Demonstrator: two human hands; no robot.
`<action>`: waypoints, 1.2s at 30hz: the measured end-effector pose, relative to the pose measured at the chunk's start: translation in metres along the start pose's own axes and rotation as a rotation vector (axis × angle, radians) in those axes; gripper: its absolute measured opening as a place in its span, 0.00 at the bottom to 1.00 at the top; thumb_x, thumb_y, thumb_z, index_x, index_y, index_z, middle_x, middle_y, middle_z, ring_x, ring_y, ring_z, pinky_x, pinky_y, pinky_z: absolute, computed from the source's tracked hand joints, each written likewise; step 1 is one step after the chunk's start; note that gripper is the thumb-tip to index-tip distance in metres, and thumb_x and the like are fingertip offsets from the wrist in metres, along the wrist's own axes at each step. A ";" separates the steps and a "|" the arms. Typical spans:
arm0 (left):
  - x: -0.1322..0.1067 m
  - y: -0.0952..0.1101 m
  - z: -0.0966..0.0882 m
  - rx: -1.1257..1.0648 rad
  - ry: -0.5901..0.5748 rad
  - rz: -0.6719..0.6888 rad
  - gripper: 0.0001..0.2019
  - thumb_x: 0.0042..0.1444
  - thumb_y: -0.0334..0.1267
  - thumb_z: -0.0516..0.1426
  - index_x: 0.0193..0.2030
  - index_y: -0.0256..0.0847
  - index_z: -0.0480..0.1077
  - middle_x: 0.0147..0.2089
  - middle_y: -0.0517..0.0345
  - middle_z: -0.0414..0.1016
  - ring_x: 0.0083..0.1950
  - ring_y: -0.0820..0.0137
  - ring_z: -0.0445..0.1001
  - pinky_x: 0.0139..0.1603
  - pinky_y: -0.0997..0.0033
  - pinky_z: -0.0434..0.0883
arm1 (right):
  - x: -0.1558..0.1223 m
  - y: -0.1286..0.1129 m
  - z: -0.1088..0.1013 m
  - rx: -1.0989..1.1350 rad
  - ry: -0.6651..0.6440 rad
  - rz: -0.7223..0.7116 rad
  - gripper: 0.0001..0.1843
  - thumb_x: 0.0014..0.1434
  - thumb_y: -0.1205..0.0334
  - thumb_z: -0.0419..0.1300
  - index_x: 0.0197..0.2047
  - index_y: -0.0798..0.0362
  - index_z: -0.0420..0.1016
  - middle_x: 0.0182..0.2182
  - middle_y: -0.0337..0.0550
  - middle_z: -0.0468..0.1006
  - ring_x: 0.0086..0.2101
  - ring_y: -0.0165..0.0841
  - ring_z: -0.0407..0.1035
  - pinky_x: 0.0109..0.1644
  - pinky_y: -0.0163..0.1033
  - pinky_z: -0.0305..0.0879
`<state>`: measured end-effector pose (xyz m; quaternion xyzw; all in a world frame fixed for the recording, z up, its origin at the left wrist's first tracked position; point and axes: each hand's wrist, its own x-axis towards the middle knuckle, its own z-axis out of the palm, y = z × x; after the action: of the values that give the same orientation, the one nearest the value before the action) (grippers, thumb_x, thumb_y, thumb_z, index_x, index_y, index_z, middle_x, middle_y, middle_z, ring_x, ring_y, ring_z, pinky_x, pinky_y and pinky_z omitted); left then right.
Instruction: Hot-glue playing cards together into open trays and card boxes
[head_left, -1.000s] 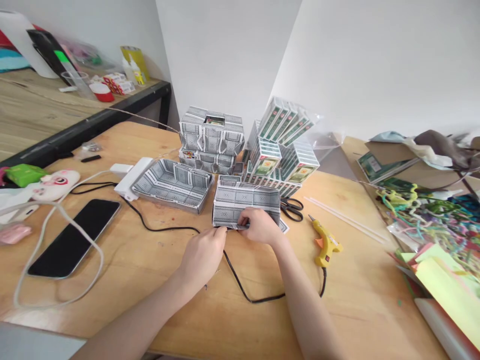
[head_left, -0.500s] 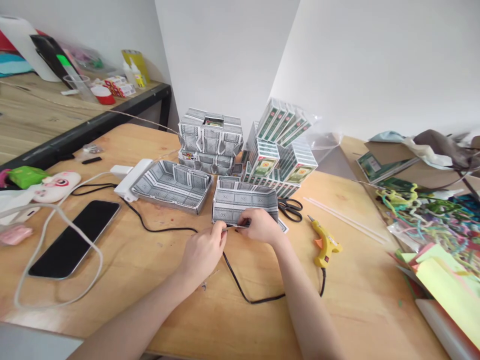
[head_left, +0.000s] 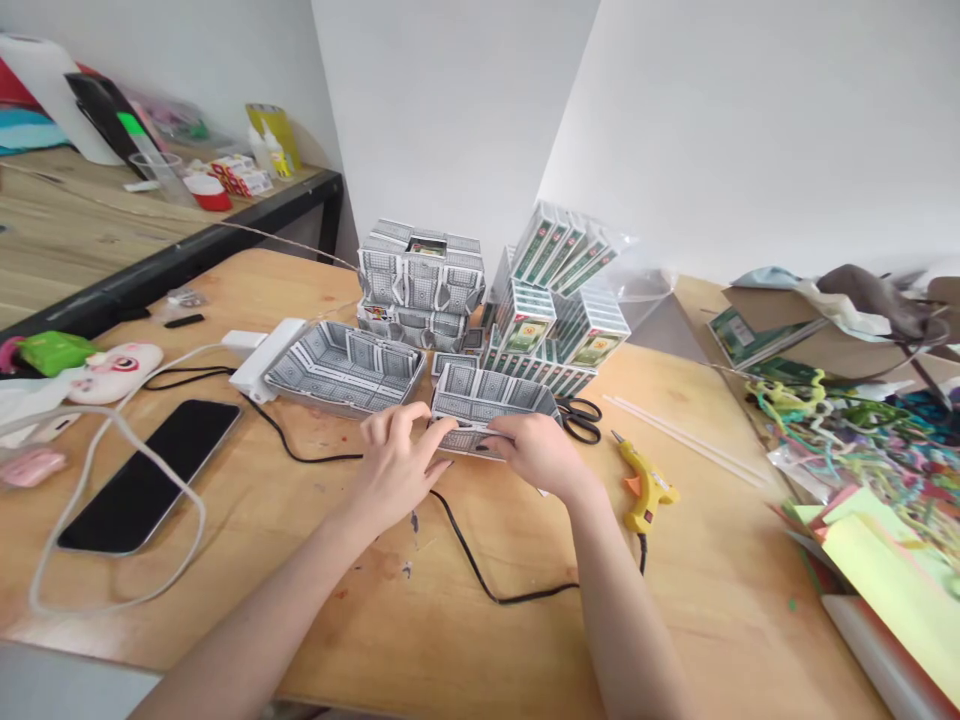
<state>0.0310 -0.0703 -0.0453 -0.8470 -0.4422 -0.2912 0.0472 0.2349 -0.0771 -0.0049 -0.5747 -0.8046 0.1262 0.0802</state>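
An open box made of grey-patterned playing cards [head_left: 491,388] sits in front of me, its near wall between my hands. My left hand [head_left: 397,455] has its thumb and fingers at the near left corner. My right hand [head_left: 536,448] pinches the near rim further right, thumb on the edge. Some fingertips are hidden behind the wall. To the left lies a similar open card box [head_left: 345,370]. A yellow glue gun [head_left: 645,485] rests to the right, and black-handled scissors [head_left: 581,420] lie just beyond my right hand.
Behind stand a stacked card structure [head_left: 422,280] and packs of playing cards [head_left: 551,320]. A phone [head_left: 150,478] and white cable [head_left: 191,490] lie left. Clear glue sticks [head_left: 686,440], pipe cleaners [head_left: 862,450] and coloured paper [head_left: 885,570] are right. A black cord [head_left: 480,585] crosses the front.
My hands have moved apart and slightly up to the box's near wall. The box has shifted slightly, and its near wall now shows between my hands. The glue gun stays put.
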 end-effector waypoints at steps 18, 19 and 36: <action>0.001 -0.013 -0.006 -0.226 0.082 0.309 0.21 0.56 0.33 0.57 0.57 0.41 0.63 0.53 0.49 0.71 0.56 0.61 0.69 0.56 0.58 0.70 | -0.011 0.002 -0.012 0.090 0.189 -0.129 0.12 0.60 0.55 0.55 0.37 0.50 0.78 0.30 0.42 0.80 0.31 0.32 0.71 0.36 0.34 0.60; 0.002 -0.013 -0.007 -0.227 0.092 0.315 0.20 0.55 0.33 0.57 0.56 0.41 0.63 0.52 0.49 0.71 0.55 0.61 0.70 0.56 0.58 0.71 | -0.011 0.001 -0.013 0.085 0.209 -0.145 0.12 0.60 0.55 0.55 0.37 0.50 0.78 0.29 0.42 0.79 0.30 0.32 0.71 0.35 0.35 0.61; 0.001 -0.014 -0.014 -0.343 0.187 0.237 0.26 0.49 0.35 0.60 0.57 0.42 0.64 0.50 0.48 0.72 0.50 0.61 0.73 0.51 0.60 0.73 | -0.029 -0.023 -0.039 -0.161 0.352 -0.173 0.30 0.46 0.51 0.66 0.54 0.43 0.67 0.53 0.44 0.69 0.57 0.51 0.54 0.62 0.71 0.25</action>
<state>0.0144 -0.0656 -0.0355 -0.8580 -0.2771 -0.4319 -0.0227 0.2347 -0.1075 0.0391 -0.5211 -0.8320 -0.0481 0.1839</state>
